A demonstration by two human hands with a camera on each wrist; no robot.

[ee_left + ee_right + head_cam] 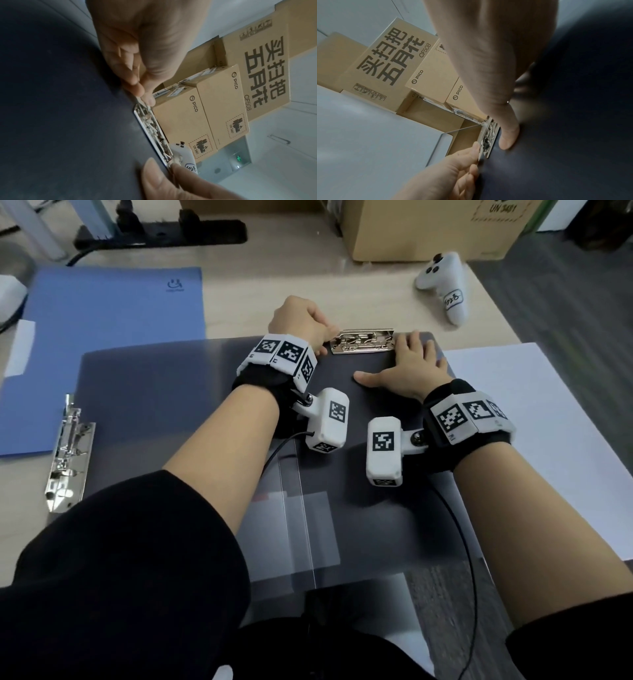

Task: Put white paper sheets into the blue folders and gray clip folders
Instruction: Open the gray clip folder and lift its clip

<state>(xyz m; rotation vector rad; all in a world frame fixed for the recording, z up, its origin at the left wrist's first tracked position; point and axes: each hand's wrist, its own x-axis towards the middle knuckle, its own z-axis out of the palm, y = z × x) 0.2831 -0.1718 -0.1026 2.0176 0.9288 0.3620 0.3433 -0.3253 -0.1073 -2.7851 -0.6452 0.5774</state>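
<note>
My left hand point(301, 320) pinches the metal clip's point(362, 341) 9 o'clock end; my right hand point(409, 368) lies spread flat on the gray clip folder point(154, 392). White paper sheets point(534, 419) wait at 3 o'clock, nearer my right hand.

A clip folder point(164, 392) is laid at the middle of the surface point(274, 278), its metal clip point(362, 341) at the far edge. A second folder point(102, 337) is placed to its left, paper sheets point(534, 419) to its right. Cardboard boxes point(428, 227) and a controller point(445, 285) are set behind
</note>
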